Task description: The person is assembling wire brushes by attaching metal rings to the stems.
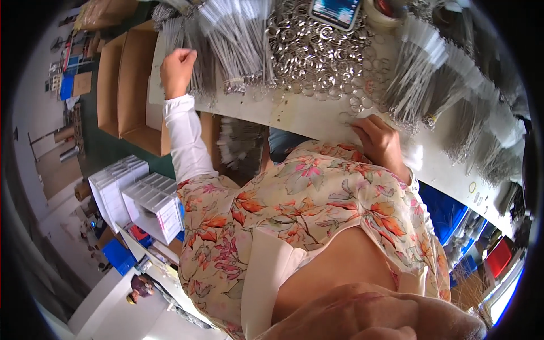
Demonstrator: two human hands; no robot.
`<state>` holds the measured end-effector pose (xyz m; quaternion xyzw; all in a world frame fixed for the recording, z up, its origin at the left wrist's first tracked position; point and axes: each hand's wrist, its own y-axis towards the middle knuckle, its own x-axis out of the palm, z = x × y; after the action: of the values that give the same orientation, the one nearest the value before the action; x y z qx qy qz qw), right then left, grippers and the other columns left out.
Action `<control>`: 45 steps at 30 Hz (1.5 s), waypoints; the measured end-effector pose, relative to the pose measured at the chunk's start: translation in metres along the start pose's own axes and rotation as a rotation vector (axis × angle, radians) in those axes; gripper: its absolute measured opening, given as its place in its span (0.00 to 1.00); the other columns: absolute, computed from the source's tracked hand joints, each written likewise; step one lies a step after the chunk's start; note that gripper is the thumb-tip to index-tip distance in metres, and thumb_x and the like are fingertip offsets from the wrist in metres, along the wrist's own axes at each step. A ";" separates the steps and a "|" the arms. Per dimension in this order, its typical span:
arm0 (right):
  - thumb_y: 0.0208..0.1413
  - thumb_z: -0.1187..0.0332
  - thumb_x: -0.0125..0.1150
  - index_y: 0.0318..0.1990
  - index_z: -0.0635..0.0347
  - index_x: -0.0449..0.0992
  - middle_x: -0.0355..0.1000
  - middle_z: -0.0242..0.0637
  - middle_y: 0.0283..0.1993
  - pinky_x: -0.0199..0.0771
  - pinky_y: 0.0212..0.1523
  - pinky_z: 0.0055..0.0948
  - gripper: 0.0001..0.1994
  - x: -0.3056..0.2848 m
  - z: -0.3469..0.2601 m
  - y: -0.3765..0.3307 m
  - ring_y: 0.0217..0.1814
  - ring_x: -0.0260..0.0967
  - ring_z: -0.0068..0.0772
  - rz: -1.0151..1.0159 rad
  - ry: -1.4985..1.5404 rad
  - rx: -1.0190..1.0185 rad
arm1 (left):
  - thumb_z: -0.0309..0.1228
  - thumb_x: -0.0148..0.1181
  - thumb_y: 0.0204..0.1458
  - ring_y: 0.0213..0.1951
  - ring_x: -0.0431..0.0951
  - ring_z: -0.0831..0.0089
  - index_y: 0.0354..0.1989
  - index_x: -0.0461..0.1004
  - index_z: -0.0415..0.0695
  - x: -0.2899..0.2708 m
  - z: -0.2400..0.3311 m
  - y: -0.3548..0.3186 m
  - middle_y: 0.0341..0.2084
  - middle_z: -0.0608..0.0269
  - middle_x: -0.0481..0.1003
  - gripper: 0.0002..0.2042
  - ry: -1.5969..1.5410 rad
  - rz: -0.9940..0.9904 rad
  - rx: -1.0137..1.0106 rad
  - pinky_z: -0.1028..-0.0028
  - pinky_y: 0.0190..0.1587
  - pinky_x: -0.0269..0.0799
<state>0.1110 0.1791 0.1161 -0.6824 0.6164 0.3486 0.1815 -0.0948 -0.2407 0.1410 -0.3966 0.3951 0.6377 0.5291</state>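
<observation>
My left hand (178, 71) is raised at the left end of the table, its fingers pinched together. Whatever it may hold is too small to make out. Beside it lie bundles of thin grey wire cables (235, 48) with small metal fittings at their near ends. Close to the table's front edge, my right hand (378, 139) pinches a thin metal ring (345, 118) at its fingertips. A wide heap of shiny metal rings (317, 54) spreads across the middle of the table, with loose rings (360, 103) along its near side.
More cable bundles (416, 71) line the table (272, 110) on the right. A phone (335, 12) and a round tub (384, 12) stand behind the rings. Open cardboard boxes (133, 85) and white plastic crates (150, 198) are at the left. Another person (141, 286) is far off.
</observation>
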 end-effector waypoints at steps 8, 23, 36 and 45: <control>0.44 0.71 0.61 0.31 0.55 0.75 0.69 0.31 0.28 0.73 0.31 0.32 0.05 0.014 0.016 0.009 0.33 0.70 0.35 -0.037 -0.086 -0.161 | 0.42 0.61 0.41 0.32 0.77 0.52 0.30 0.78 0.43 0.027 0.017 0.001 0.27 0.51 0.77 0.14 0.370 -0.117 0.039 0.63 0.35 0.71; 0.44 0.77 0.62 0.32 0.61 0.76 0.72 0.38 0.30 0.73 0.31 0.33 0.06 -0.036 0.019 0.010 0.31 0.70 0.40 0.139 0.128 -0.024 | 0.31 0.60 0.50 0.20 0.71 0.84 0.28 0.74 0.39 0.012 -0.014 0.005 0.21 0.67 0.75 0.08 -0.350 -0.266 -0.251 0.82 0.19 0.64; 0.46 0.53 0.64 0.30 0.59 0.73 0.73 0.36 0.29 0.71 0.27 0.32 0.17 -0.079 0.068 0.069 0.27 0.72 0.37 0.416 -0.458 0.262 | 0.26 0.53 0.55 0.25 0.69 0.83 0.40 0.71 0.40 -0.012 0.009 -0.027 0.26 0.66 0.72 0.07 -1.146 -0.423 -0.322 0.82 0.26 0.65; 0.46 0.62 0.63 0.33 0.61 0.76 0.75 0.38 0.25 0.72 0.30 0.29 0.12 -0.081 0.080 0.071 0.27 0.74 0.33 0.396 -0.108 0.382 | 0.22 0.47 0.54 0.28 0.73 0.74 0.43 0.65 0.40 -0.015 0.088 -0.053 0.28 0.58 0.74 0.09 -1.292 -0.441 -0.145 0.70 0.41 0.76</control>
<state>0.0225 0.2788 0.1310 -0.4825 0.7818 0.2905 0.2676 -0.0483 -0.1579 0.1838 -0.0425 -0.1333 0.6486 0.7481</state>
